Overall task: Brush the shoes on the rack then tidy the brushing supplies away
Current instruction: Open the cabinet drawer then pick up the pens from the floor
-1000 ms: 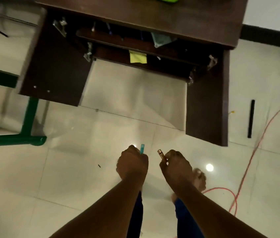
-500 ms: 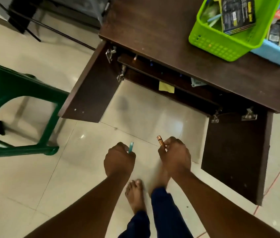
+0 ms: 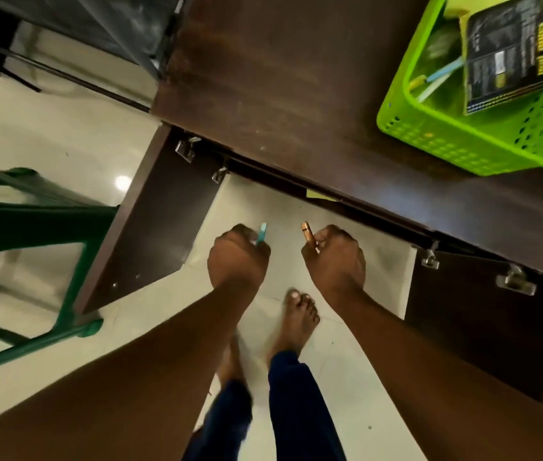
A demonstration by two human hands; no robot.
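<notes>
My left hand (image 3: 237, 261) grips a thin light-blue handle (image 3: 262, 233), of which only the tip shows above the fist. My right hand (image 3: 336, 257) grips a slim brown handle (image 3: 307, 235) that sticks up past the thumb. Whatever is on the far ends of both handles is hidden inside the fists. Both hands hover over the floor just in front of a dark wooden cabinet (image 3: 280, 88) with both doors swung open. A lime-green plastic basket (image 3: 456, 141) sits on the cabinet top at the right, holding a dark packet and some light-blue sticks. No shoes or rack are in view.
The left cabinet door (image 3: 150, 227) and the right cabinet door (image 3: 483, 324) stand open on either side of my bare feet (image 3: 298, 321). A green plastic chair (image 3: 30, 224) is at the left. The floor is glossy pale tile.
I have walked up to the cabinet; its top and the green basket now fill the upper view. Both hands keep the same grip on their handles.
</notes>
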